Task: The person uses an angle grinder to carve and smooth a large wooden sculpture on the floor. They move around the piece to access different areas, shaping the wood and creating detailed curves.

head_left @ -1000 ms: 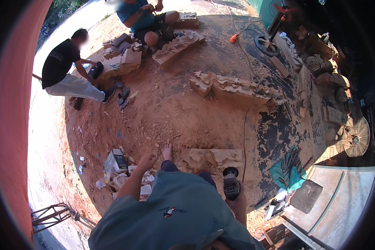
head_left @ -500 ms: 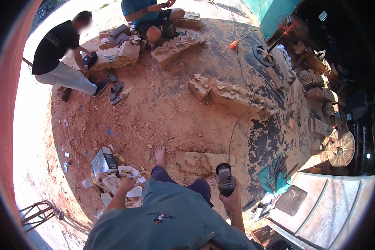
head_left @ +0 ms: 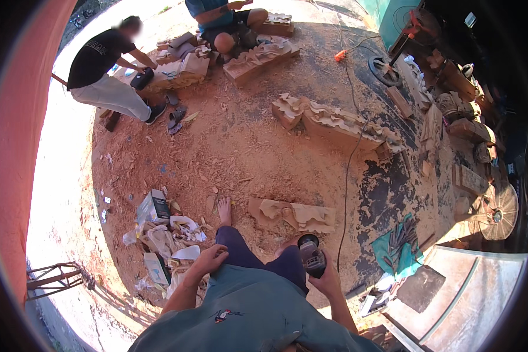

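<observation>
My right hand (head_left: 330, 274) is wrapped round a dark angle grinder (head_left: 314, 261) with a round black disc at its far end. It is held beside my right thigh, apart from the wood. A carved wooden panel (head_left: 292, 216) with a wavy raised pattern lies on the ground just beyond the grinder and my feet. Over my left thigh, my left hand (head_left: 212, 258) rests with loosely bent fingers, and no object shows in it. A heap of crumpled paper, cloth and packaging (head_left: 169, 240) lies nearest to it, with a box (head_left: 153, 209) at its far side.
A long carved beam (head_left: 334, 126) lies farther ahead. A dark cord (head_left: 347, 182) runs across the wood-dust floor. Two people are at the far left, one stooping over carved blocks (head_left: 182, 71), one seated. A fan (head_left: 497, 214), a teal cloth (head_left: 398, 246) with tools and a metal sheet (head_left: 475, 293) are at right.
My left hand has moved from beside the paper heap onto my left thigh. The grinder has tipped slightly and come nearer my leg. My view has shifted; the stooping person has moved their arms.
</observation>
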Tool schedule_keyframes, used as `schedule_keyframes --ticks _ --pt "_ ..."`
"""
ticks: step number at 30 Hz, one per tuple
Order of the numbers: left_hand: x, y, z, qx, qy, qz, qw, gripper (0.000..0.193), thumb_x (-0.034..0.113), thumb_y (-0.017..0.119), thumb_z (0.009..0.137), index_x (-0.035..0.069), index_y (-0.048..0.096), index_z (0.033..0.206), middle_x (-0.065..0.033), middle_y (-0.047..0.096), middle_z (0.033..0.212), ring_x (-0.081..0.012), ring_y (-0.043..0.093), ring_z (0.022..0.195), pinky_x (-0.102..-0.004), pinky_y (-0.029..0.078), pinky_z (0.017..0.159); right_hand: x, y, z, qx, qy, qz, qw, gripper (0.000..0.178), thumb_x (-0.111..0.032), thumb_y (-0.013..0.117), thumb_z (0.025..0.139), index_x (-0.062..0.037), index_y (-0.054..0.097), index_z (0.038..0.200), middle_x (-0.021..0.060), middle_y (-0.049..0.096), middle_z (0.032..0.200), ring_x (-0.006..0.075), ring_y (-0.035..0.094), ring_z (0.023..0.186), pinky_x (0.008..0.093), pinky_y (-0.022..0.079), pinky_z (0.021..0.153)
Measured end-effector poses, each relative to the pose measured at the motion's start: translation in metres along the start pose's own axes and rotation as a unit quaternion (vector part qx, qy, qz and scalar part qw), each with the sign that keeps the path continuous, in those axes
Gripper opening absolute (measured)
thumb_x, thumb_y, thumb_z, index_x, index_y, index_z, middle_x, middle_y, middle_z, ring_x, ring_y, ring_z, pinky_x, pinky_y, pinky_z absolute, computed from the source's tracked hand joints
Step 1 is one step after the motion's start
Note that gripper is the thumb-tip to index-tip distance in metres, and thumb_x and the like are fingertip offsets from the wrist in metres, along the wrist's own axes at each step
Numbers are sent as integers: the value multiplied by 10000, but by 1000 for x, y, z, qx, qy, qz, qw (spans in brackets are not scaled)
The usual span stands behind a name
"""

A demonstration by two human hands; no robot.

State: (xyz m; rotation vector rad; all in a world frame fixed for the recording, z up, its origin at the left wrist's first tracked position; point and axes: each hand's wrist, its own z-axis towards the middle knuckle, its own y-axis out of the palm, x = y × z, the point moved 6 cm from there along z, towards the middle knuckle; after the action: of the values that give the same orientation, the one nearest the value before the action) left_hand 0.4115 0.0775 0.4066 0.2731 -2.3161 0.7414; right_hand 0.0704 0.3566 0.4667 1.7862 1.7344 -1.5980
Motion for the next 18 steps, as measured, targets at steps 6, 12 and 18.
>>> schedule_keyframes --ticks 6,12,18 --pt "-14 6 -15 4 -6 40 999 417 349 725 1001 24 741 1261 -230 782 1138 -365 767 1056 -449 592 952 3 -12 -16 -14 3 -64 998 1035 -128 875 696 -148 375 1602 230 698 1319 464 695 1205 508 575 975" --pt "-62 -27 6 33 -32 59 997 425 379 723 997 29 744 1238 -233 784 1133 -377 767 1070 -469 592 945 -10 7 2 20 -8 13 1000 1041 -113 863 691 -143 363 1604 217 698 1329 428 699 1220 493 568 989" --pt "-123 -60 3 129 -14 38 991 436 383 729 1022 -8 737 1214 -224 789 1010 -373 782 966 -456 608 857 -44 27 27 32 -41 120 991 1044 -64 821 724 -101 309 1633 180 674 1316 323 694 1189 418 543 1007"
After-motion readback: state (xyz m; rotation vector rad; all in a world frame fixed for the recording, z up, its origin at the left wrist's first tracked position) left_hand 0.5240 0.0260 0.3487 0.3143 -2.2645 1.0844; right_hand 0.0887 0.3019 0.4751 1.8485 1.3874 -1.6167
